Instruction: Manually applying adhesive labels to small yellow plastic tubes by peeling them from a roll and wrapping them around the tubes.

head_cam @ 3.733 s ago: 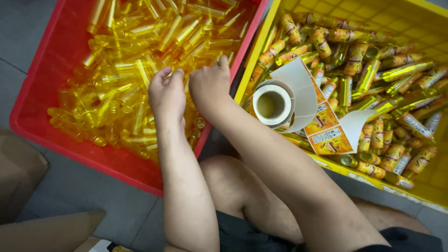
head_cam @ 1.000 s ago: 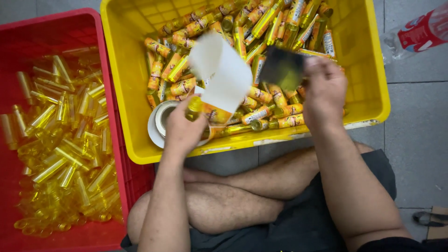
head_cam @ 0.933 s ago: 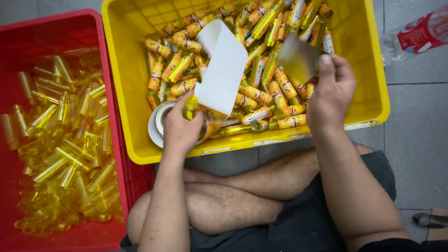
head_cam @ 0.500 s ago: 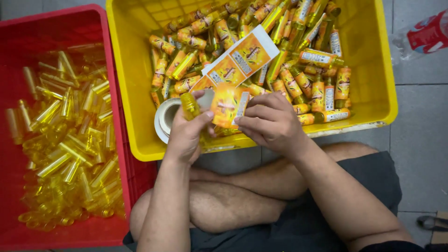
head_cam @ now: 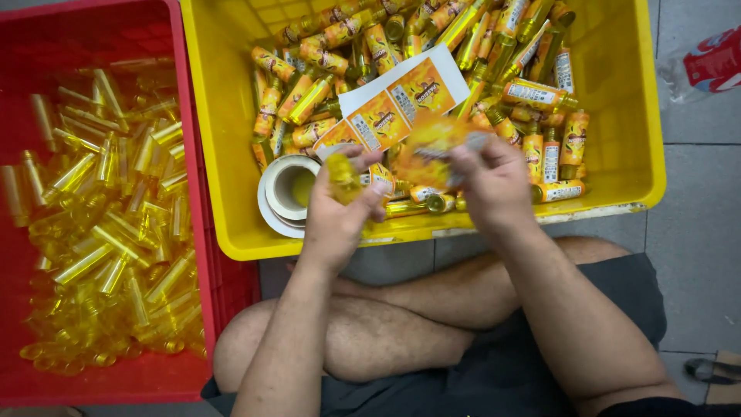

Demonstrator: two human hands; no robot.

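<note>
Overhead view from the head camera, as I read it from my remote station. My left hand (head_cam: 340, 212) is closed around a small yellow bottle (head_cam: 341, 176), held upright-to-tilted just above the near wall of the yellow crate (head_cam: 231, 154); the bottle carries no label that I can make out. My right hand (head_cam: 494, 185) pinches an orange label (head_cam: 432, 147) between thumb and fingers; the label is blurred, so I cannot tell whether it already touches the bottle or sits just beside it. Behind both hands, a white backing sheet (head_cam: 401, 96) bearing further orange labels lies tilted across the heap of labelled bottles (head_cam: 540, 100) that fills the far and right parts of the yellow crate. A roll of white tape (head_cam: 287, 193) rests in the crate's near left corner, just beside my left hand. To the left, touching the yellow crate, stands a red crate (head_cam: 193, 116) holding a loose pile of unlabelled yellow bottles (head_cam: 108, 208). My crossed bare legs (head_cam: 401, 332) lie below the yellow crate on the grey tiled floor (head_cam: 695, 201). A red-and-white plastic bottle (head_cam: 706, 66) lies on the floor beyond the crate's right wall.
</note>
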